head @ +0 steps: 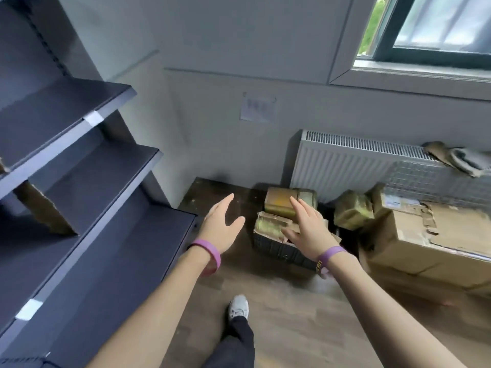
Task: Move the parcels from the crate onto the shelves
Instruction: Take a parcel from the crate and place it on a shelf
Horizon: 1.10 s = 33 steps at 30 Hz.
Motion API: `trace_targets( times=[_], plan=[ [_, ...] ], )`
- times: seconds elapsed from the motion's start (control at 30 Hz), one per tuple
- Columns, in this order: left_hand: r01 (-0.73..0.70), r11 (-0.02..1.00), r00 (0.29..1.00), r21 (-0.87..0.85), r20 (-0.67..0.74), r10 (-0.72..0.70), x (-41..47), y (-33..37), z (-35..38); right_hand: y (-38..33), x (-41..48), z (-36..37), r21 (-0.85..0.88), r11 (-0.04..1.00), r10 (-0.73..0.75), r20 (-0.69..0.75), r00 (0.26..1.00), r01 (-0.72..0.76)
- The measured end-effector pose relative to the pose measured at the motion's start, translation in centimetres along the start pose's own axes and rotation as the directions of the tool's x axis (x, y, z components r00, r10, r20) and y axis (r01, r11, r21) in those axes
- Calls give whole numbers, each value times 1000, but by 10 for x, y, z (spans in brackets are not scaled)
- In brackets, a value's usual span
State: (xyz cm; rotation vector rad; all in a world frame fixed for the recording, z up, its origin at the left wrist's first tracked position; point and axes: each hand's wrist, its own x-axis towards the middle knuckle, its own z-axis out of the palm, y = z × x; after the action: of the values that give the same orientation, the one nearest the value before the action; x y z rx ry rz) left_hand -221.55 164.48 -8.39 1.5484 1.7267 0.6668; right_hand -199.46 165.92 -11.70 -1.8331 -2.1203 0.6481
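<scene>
A dark plastic crate (279, 251) stands on the floor near the wall, with brown paper parcels piled in it. The top parcel (279, 204) is a brown block; a crumpled one (268, 225) lies below it. My right hand (305, 227) reaches out above the crate with fingers straight, in front of the parcels and holding nothing. My left hand (223, 227) is stretched out left of the crate, fingers spread, empty. Dark shelves (87, 181) rise on the left; a brown parcel (45, 208) sits on a middle shelf.
A large torn cardboard box (425, 240) lies right of the crate, with another wrapped parcel (353, 211) beside it. A white radiator (345, 160) and wire mesh stand behind. My shoe (238, 309) is on the wooden floor.
</scene>
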Motion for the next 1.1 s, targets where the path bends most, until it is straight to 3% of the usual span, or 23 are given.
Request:
trace_targets(
  times=[0.3,0.67,0.97,1.1],
  plan=[
    [80,995,983,-57,171,-69,178,-7,53,75,112,-4,-24,971,238,48,970,-237],
    [154,978,923,144,333,-194,351,-20,121,148,247,28,33,919,376,224,899,-393],
    [346,868,815,356,343,-466,448,-99,234,258,344,127,-9,871,429,499,753,-490],
    [369,843,791,392,344,-506,486,-135,290,303,375,175,-51,883,405,585,703,-467]
  ],
)
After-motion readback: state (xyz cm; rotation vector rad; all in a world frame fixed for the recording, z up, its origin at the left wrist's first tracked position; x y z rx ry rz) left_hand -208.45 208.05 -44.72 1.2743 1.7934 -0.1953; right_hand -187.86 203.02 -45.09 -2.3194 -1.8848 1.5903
